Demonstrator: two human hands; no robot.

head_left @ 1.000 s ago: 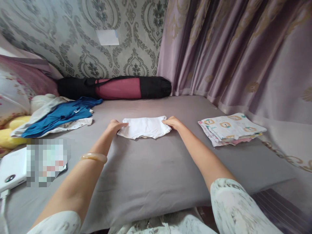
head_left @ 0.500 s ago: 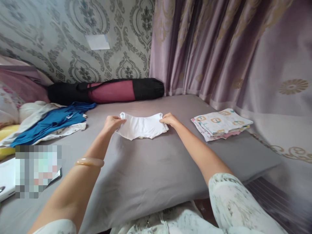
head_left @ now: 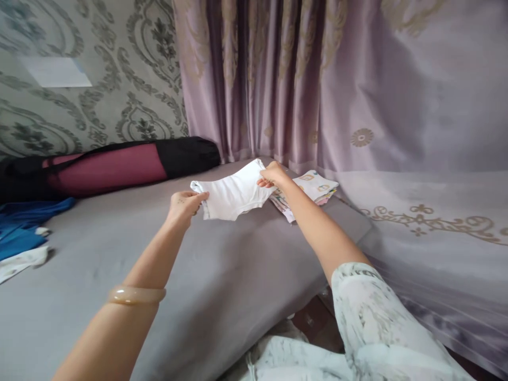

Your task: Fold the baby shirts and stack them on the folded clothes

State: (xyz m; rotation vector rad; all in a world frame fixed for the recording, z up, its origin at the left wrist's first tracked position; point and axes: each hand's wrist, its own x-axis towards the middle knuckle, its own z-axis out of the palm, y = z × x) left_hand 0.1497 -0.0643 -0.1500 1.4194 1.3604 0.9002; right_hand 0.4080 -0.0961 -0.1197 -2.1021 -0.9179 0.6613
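Observation:
A small folded white garment (head_left: 232, 194) hangs stretched between my two hands, its right side raised higher than its left. My left hand (head_left: 183, 207) pinches its left end, thumb on top. My right hand (head_left: 273, 175) grips its upper right corner, fingers curled at the edge. Just beyond and to the right of the right hand, a stack of folded patterned clothes (head_left: 316, 183) lies on the grey bed sheet (head_left: 190, 286). My right forearm hides part of that stack.
A long black and maroon bag (head_left: 107, 168) lies along the wall at the back left. Blue clothing (head_left: 24, 225) and a pale printed cloth (head_left: 26, 263) are heaped at the left edge. Purple curtains (head_left: 254, 84) hang behind the bed and down its right side.
My view has turned right. Both hands have lifted the white garment off the bed and carried it rightward, nearer the stack, with its right side tilted up.

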